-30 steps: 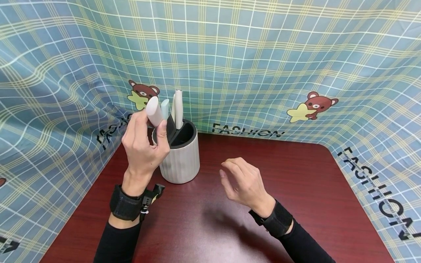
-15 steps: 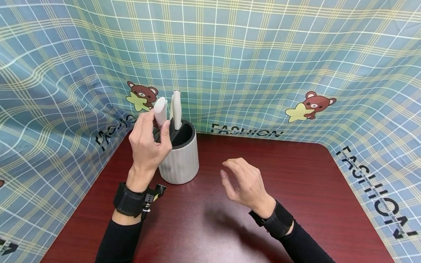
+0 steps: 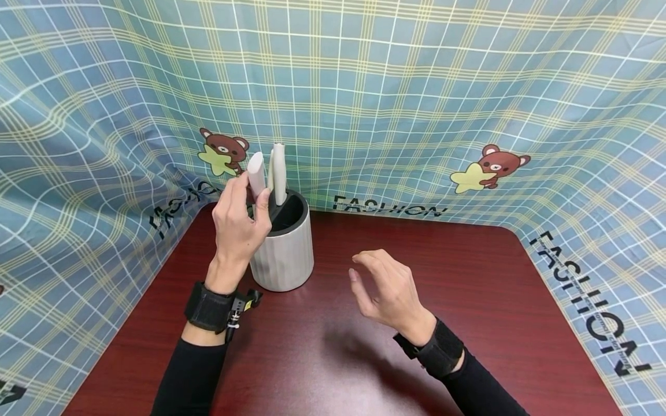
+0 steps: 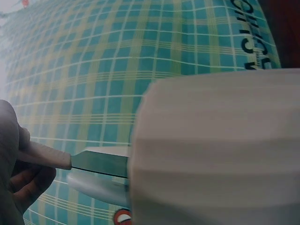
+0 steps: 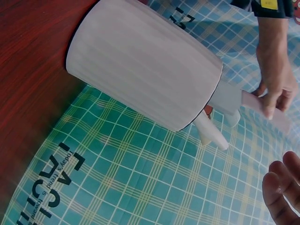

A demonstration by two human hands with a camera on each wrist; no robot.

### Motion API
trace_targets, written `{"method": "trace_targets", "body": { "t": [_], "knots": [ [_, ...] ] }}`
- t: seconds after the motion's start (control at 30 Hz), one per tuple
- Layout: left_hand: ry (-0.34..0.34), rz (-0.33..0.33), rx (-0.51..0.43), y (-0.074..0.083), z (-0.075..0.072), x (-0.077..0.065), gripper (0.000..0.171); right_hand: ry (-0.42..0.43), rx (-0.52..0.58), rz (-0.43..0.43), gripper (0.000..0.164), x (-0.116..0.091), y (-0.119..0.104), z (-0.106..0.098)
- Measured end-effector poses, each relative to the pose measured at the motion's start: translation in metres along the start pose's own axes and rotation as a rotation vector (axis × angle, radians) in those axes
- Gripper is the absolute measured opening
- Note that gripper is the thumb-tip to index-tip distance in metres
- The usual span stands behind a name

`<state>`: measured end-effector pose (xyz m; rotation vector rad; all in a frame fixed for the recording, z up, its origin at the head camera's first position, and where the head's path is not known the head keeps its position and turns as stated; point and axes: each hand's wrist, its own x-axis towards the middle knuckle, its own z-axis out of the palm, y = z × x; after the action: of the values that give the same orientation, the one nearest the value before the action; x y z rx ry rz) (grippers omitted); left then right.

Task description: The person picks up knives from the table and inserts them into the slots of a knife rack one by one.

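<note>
My left hand (image 3: 236, 225) pinches the pale handle (image 3: 256, 167) of a knife over the left side of a ribbed white knife holder (image 3: 283, 263). In the left wrist view the knife's blade (image 4: 101, 163) runs from the handle past the holder's rim, its lower part hidden inside. Other white handles (image 3: 280, 173) stand upright in the holder behind the held one. A light blue handle (image 5: 233, 118) also sticks out, seen in the right wrist view. My right hand (image 3: 387, 286) hovers over the table to the right, fingers loosely bent and holding nothing.
The holder has a dark divided inside (image 3: 288, 219) and stands on a dark red table (image 3: 458, 277). A plaid cloth (image 3: 390, 115) with bears and lettering rises behind and along both sides. Each wrist wears a black strap (image 3: 210, 309).
My left hand has shifted right with the knife, whose handle now stands nearer the other handles and hides the light blue one in the head view. The right hand has stayed put.
</note>
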<state>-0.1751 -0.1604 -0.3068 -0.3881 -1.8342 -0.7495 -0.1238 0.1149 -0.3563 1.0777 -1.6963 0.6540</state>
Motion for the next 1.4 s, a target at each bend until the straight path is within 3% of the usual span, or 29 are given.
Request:
{"method": "trace_targets", "body": {
  "t": [0.57,1.4],
  "knots": [
    [-0.082,-0.036,0.049,-0.02,0.014,-0.016,0.038,-0.018,0.001,0.017,0.021,-0.001,0.001,-0.003],
    [-0.105,-0.068,0.08,-0.024,0.018,-0.029,0.039,-0.019,-0.006,0.041,0.021,-0.005,0.002,-0.004]
  ]
}}
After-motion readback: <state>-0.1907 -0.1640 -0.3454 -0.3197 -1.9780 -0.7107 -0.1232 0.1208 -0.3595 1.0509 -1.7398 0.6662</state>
